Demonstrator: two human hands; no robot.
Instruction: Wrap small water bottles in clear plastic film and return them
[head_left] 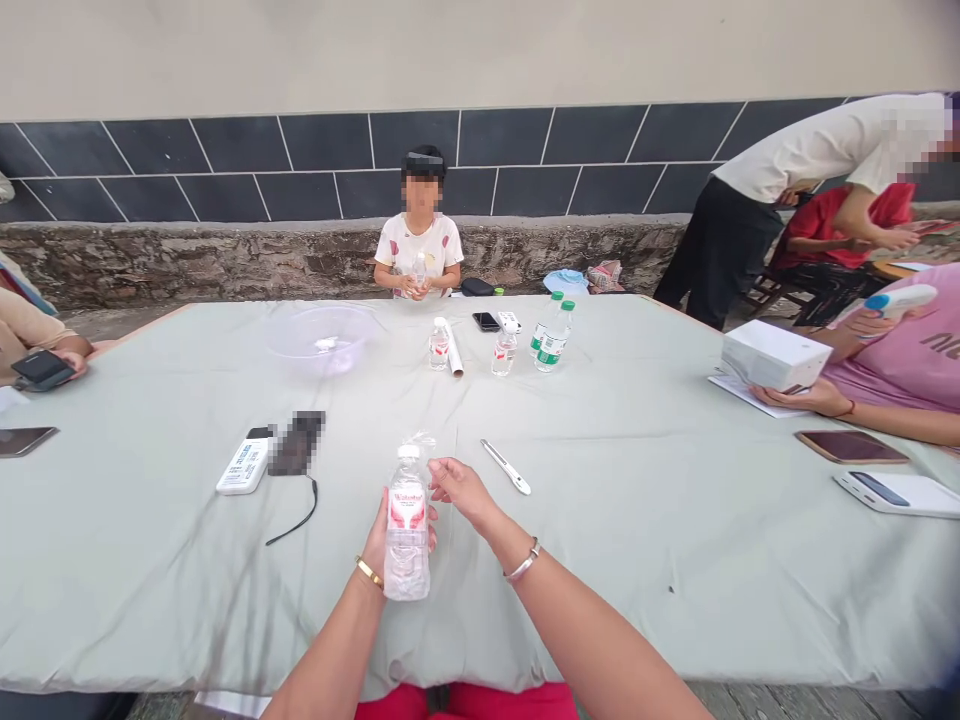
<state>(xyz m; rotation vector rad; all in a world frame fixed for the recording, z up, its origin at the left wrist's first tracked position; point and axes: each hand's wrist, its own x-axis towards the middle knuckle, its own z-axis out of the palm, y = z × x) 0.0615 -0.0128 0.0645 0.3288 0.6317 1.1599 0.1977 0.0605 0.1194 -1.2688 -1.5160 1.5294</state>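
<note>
Two hands at the bottle (407, 565), and the left hand (377, 545) has it, fingers wrapped round from behind, the bottle upright with its white cap (408, 453) on and its red-and-white label (407, 508) facing us! It's over the near part of the worktop (600, 580); whether the base touches, I can't say from here. Close on the bottle's right, the right hand (461, 487), thumb and fingertips drawn narrow beside the shoulder. Clear film (421, 438) seems to stick up round the cap, but it's so faint that I can't tell if those fingertips have hold of it.

Right of the bottle, past those fingertips, a knife (505, 467) lies at a slant. Left of the bottle, a white gadget (241, 465), and right beside it a dark phone (296, 445) trailing its strap (306, 520). Straight beyond the bottle, one small bottle (439, 348) stands just beside a white roll (455, 352); further right, a second small bottle (504, 352), then two green-capped big bottles (553, 347). Beyond the bottle and to its left, a purple bowl (345, 352) with something white inside. Farthest beyond the bottle, a person (405, 240) sits with both hands round a clear bottle (419, 266). And well off to the bottle's right, a co-worker in pink (900, 350) has a hand on a white box (772, 355).
</note>
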